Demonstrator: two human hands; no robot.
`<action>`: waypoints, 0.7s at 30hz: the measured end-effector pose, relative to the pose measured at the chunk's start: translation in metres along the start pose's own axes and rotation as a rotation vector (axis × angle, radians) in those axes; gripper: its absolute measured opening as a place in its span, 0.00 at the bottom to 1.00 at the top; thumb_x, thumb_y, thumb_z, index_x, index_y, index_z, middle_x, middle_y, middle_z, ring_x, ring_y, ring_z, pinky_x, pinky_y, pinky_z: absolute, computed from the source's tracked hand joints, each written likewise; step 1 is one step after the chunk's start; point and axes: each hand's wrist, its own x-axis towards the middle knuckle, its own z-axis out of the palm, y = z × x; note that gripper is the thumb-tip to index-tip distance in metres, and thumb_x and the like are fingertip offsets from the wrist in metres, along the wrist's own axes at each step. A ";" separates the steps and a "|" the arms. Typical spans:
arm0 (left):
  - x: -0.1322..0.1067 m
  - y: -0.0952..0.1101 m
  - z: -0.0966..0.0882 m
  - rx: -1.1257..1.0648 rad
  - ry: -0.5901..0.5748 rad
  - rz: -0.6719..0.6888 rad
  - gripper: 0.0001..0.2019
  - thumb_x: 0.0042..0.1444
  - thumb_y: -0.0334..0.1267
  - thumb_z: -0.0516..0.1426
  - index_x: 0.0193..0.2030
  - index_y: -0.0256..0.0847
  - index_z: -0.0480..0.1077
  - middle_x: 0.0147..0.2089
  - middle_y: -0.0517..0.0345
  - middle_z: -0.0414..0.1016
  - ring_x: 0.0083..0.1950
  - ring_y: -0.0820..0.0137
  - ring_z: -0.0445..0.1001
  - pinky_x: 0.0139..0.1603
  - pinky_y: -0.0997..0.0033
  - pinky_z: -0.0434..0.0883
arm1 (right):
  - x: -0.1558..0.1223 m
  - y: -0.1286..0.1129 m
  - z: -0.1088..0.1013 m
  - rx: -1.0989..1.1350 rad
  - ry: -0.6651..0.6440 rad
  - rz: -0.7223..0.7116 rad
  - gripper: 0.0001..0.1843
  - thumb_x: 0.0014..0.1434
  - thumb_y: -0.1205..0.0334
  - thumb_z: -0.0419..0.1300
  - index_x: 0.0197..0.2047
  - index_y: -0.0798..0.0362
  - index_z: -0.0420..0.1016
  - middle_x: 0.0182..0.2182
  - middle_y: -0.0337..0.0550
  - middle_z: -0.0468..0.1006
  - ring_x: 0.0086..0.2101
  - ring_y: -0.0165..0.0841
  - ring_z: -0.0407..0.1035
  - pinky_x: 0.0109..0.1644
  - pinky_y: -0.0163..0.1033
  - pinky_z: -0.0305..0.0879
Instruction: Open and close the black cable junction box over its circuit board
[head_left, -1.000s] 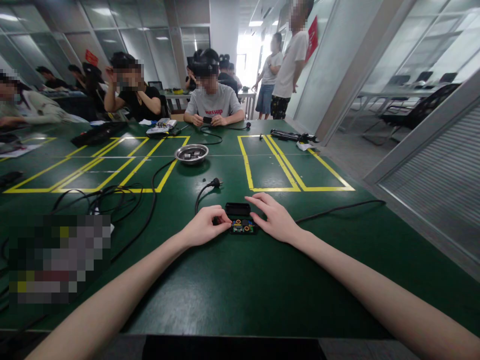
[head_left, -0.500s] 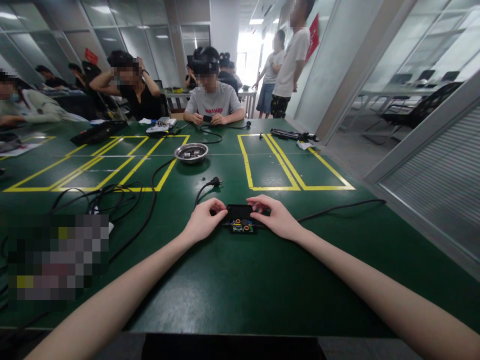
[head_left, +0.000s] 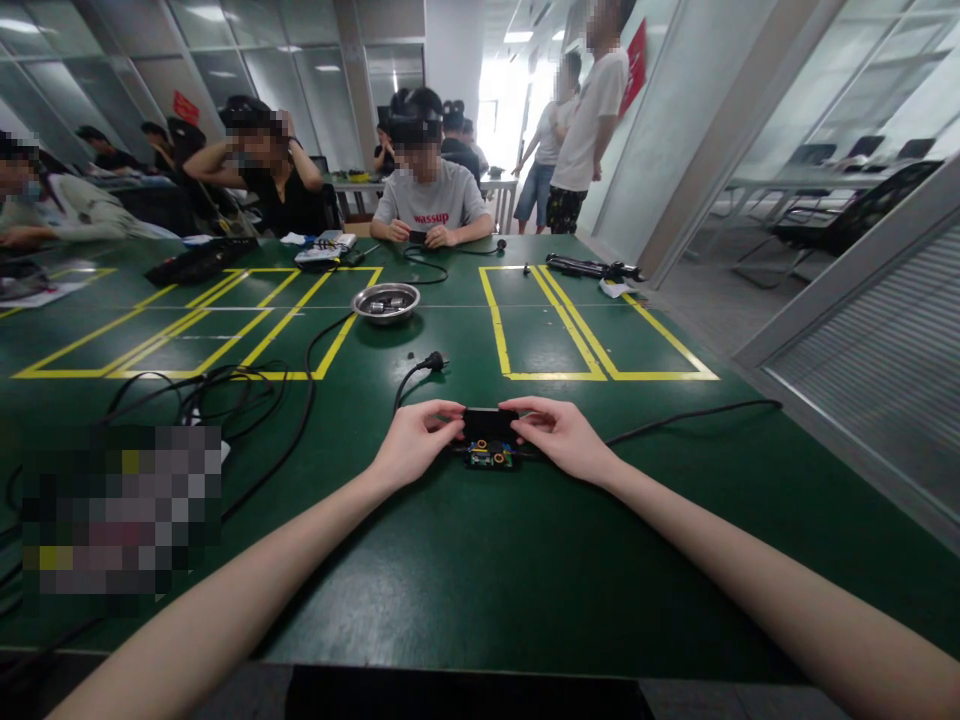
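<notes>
Between my hands is a black plastic cover (head_left: 490,424), tilted up with its ends held by my fingertips. My left hand (head_left: 421,436) pinches its left end, and my right hand (head_left: 559,436) pinches its right end. Just in front of the cover, on my side, a circuit board (head_left: 491,455) with copper-coloured ring coils sits in a dark open case on the table. Black cable leaves the case on both sides, partly hidden by my hands. A power plug (head_left: 435,362) on a black cord lies beyond my left hand.
On the green table (head_left: 390,590), a metal bowl (head_left: 386,304) holds small metal parts. Coiled black cables (head_left: 225,395) and a blurred-out item (head_left: 124,510) lie left. A folded tripod (head_left: 592,267) lies far right. Across the table a person (head_left: 431,200) handles a small black object.
My right fingers have closed on the cover's right end, and the cover stands more upright. The whole view has shifted slightly.
</notes>
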 end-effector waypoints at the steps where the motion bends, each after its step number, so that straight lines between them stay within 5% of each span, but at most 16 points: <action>1: 0.000 0.000 0.000 -0.008 0.004 -0.003 0.13 0.56 0.39 0.64 0.46 0.35 0.79 0.42 0.49 0.84 0.39 0.64 0.84 0.43 0.65 0.81 | 0.000 0.000 0.000 0.003 0.004 -0.001 0.20 0.60 0.56 0.64 0.54 0.53 0.81 0.36 0.46 0.84 0.32 0.35 0.79 0.40 0.41 0.80; 21: 0.000 0.003 -0.002 -0.020 0.005 -0.027 0.14 0.55 0.38 0.65 0.46 0.34 0.78 0.38 0.51 0.83 0.36 0.66 0.84 0.42 0.66 0.82 | -0.002 0.001 0.004 -0.025 0.035 -0.085 0.18 0.61 0.58 0.63 0.52 0.54 0.81 0.37 0.46 0.84 0.34 0.34 0.79 0.42 0.43 0.79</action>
